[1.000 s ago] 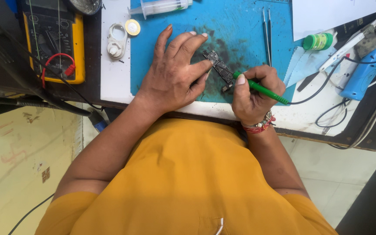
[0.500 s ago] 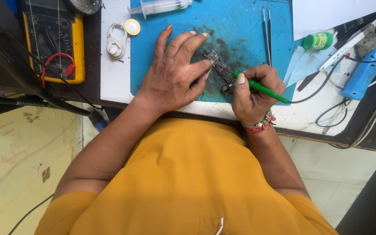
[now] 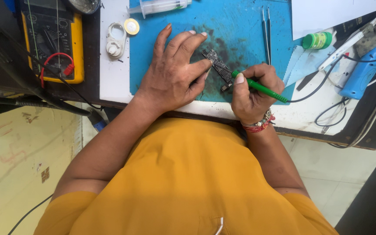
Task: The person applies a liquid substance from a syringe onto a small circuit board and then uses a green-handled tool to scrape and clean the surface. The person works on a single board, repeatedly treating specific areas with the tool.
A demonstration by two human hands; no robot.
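Head view, looking down: we find a small dark circuit board (image 3: 217,66) lying flat on the blue work mat (image 3: 240,30), between the two hands. Left hand (image 3: 174,72) rests spread, fingertips pressing the board's near edge to pin it. Right hand (image 3: 252,91) pinches a green-handled corded iron (image 3: 260,88) pen-fashion, its tip at the board's lower end. We judge the board light, stiff, thin and fragile, prone to skate on the mat; hold it by its bare edges, never by the components. Tweezers (image 3: 266,30) lie just beyond, untouched.
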